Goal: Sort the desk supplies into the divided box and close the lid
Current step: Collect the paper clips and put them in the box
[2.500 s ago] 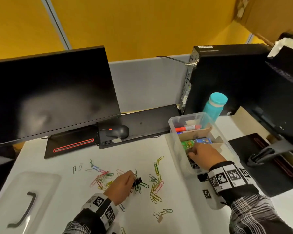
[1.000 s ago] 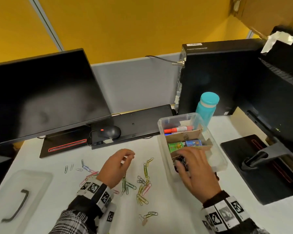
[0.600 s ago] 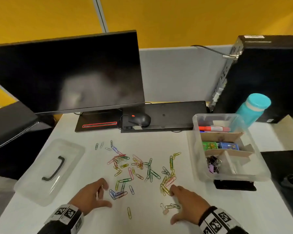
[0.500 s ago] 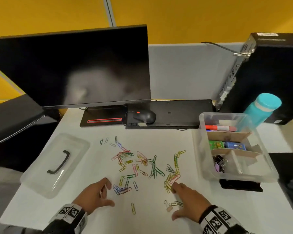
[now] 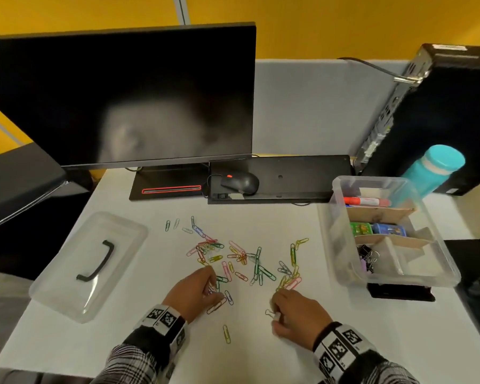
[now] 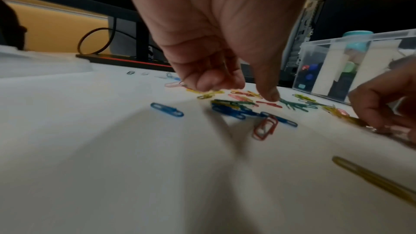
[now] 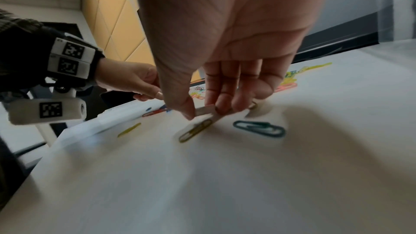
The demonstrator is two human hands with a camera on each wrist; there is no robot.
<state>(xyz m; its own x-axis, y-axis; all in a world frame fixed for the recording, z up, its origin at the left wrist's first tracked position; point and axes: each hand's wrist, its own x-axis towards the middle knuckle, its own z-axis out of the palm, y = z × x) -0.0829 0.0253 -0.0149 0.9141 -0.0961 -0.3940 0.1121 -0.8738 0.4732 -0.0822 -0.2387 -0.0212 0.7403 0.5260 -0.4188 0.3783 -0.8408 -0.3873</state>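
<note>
Spreading white desk (image 5: pixel 261 350), yellow wall (image 5: pixel 316 23)

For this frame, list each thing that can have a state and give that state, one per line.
divided box: open, lid off
lid: flat on the desk, left of the clips, handle up
paper clips: loose, scattered on the desk
binder clips: in the box's near-left compartment
red marker: lying in the far compartment
white binder clip: on the desk, pinched by right hand
left hand: fingers curled over paper clips, grip unclear
monitor: screen dark
</note>
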